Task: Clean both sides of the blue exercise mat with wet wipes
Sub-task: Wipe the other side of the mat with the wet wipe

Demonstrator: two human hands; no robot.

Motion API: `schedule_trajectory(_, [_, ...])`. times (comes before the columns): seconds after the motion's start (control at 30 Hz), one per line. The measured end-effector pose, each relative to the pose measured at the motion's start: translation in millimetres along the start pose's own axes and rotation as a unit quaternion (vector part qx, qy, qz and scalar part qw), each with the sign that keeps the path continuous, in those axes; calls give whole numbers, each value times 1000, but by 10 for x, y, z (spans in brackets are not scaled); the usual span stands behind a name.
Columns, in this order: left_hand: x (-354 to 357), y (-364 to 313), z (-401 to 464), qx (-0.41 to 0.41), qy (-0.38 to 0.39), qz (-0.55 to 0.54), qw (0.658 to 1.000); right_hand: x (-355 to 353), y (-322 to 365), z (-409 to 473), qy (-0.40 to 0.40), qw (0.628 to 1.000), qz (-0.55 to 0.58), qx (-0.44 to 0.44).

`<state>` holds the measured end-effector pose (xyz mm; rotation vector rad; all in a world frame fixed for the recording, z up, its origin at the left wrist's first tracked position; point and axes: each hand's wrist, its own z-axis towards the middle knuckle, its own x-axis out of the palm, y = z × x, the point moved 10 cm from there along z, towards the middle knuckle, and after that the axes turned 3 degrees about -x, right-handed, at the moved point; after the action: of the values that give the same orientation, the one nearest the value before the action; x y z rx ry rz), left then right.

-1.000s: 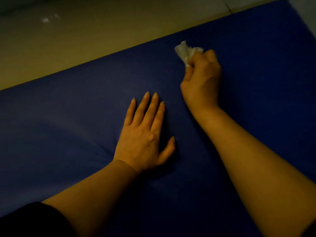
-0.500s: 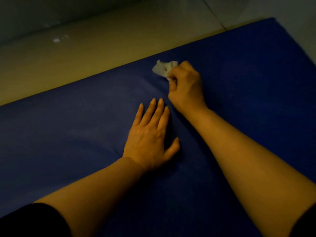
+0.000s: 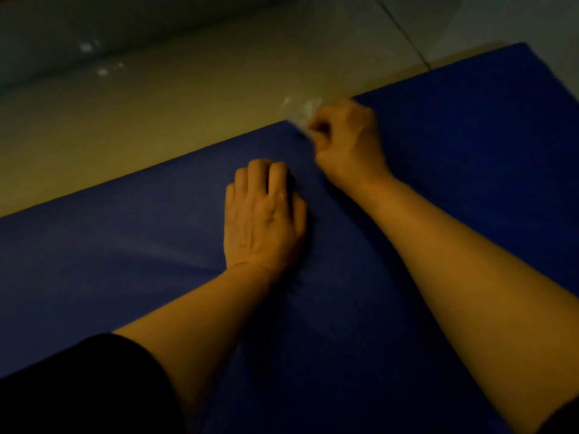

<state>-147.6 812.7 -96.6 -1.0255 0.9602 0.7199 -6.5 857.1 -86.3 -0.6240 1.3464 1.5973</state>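
Head view: the flat blue foam exercise mat (image 3: 438, 214) lay spread on the pale tiled floor (image 3: 188, 104). The right hand (image 3: 347, 142), fingers curled tight, gripped a crumpled white wet wipe (image 3: 302, 112) at the mat's far edge. The left hand (image 3: 264, 217) rested knuckles-up on the mat, fingers curled under, holding nothing.

Risk, as judged: the stroke could overrun the edge and drag the wipe across the floor, soiling it.

Versus the earlier frames: the wipe had travelled from mid-mat to the edge; the left fingers, previously flat, had curled.

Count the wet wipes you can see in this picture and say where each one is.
1. The wet wipe, blurred, is gripped by the right hand at the far edge of the blue mat. Others may lie outside the view.
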Motion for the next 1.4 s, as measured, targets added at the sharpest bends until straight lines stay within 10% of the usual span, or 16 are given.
schedule_trajectory(0.13, [42, 7, -19, 3, 10, 8, 1000, -317, -594, 157, -107, 981, -27, 162])
schedule_trajectory(0.37, [40, 14, -6, 1, 22, -3, 1000, 141, 162, 139, 10, 999, 42, -3])
schedule_trajectory(0.6, [199, -166, -26, 92, 113, 41, 988, -624, -1046, 178, -104, 977, -75, 169])
schedule_trajectory(0.83, [262, -157, -33, 88, 144, 77, 983, -182, -279, -49, -12, 1000, 5, 16])
schedule_trajectory(1.03, [270, -158, -35, 91, 143, 85, 982, -731, -1074, 64, -71, 980, -78, 166])
schedule_trajectory(1.27, [282, -139, -29, 86, 147, 84, 982, -318, -150, -609, -3, 999, -14, 31])
schedule_trajectory(1.4, [289, -144, -36, 85, 147, 82, 982, -707, -899, -518, -41, 980, -86, 174])
